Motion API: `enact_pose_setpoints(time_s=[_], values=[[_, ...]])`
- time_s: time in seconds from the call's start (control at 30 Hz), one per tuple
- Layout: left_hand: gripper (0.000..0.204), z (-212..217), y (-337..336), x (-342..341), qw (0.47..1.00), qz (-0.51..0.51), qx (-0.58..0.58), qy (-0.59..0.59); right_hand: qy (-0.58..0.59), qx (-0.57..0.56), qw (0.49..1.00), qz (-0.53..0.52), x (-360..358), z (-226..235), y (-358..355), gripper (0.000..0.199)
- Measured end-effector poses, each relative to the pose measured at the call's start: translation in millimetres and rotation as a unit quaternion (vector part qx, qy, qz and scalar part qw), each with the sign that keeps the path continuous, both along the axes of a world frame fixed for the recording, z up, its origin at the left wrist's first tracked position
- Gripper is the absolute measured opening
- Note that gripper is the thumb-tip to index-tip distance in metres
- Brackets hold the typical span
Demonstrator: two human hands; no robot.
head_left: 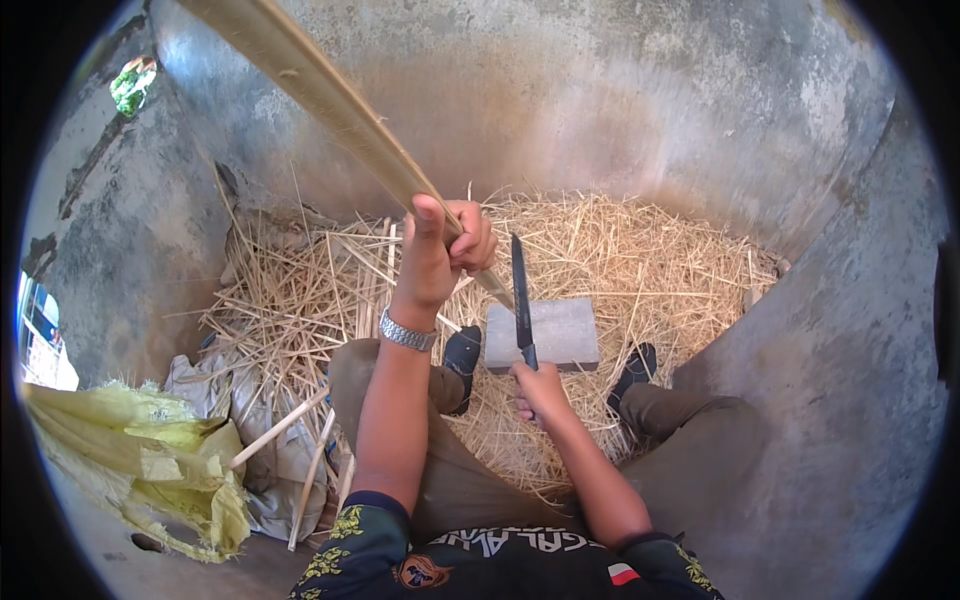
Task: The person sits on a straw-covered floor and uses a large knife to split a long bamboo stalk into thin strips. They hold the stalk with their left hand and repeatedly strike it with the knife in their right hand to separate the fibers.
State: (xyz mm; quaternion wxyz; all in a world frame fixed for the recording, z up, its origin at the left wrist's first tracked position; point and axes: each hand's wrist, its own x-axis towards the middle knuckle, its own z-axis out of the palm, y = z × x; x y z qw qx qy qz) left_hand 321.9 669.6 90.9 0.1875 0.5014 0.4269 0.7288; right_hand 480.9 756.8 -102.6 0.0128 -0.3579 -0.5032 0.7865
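Observation:
A long tan bamboo pole (pixel 330 115), seemingly split lengthwise, slants from the upper left down to the middle. My left hand (pixel 445 255) is closed around it near its lower end, thumb along the top. That lower end comes down at a grey block (pixel 562 335) on the floor between my feet. My right hand (pixel 541 393) grips the dark handle of a knife (pixel 521 290). Its long black blade points away from me, upright in the view, right beside the pole's lower end and over the block. Whether the blade touches the bamboo I cannot tell.
Straw-like shavings and thin strips (pixel 640 240) cover the floor. Worn concrete walls (pixel 600 110) curve around me. A torn yellow-green sack (pixel 160 455) and grey sheeting (pixel 275 490) lie at left, next to several loose sticks (pixel 280 428). My dark-socked feet (pixel 462 360) flank the block.

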Motion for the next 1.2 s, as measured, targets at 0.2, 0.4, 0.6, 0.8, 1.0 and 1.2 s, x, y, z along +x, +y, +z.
enact_pose_setpoints(time_s=[0.2,0.4,0.6,0.8,1.0,1.2], values=[[0.079,2,-3,-2,1.0,-0.001,0.0,0.001,0.165,0.157,0.969,-0.097,0,19,8,0.035],[0.08,1,-1,-3,1.0,-0.017,0.002,0.025,0.043,-0.067,0.997,0.023,-2,-17,-12,0.027],[0.08,-5,-10,-13,1.0,-0.009,0.021,0.0,0.096,0.066,0.991,-0.065,-2,12,-5,0.03],[0.08,-5,-5,-16,0.998,-0.047,0.03,0.019,0.214,-0.032,0.962,-0.164,4,37,-20,0.031],[0.08,-3,-16,-17,0.999,-0.034,0.034,0.014,0.04,-0.007,0.999,-0.002,-2,10,-12,0.022],[0.083,-8,-8,-10,0.997,-0.037,0.055,-0.025,0.264,0.088,0.939,-0.202,15,82,11,0.027]])
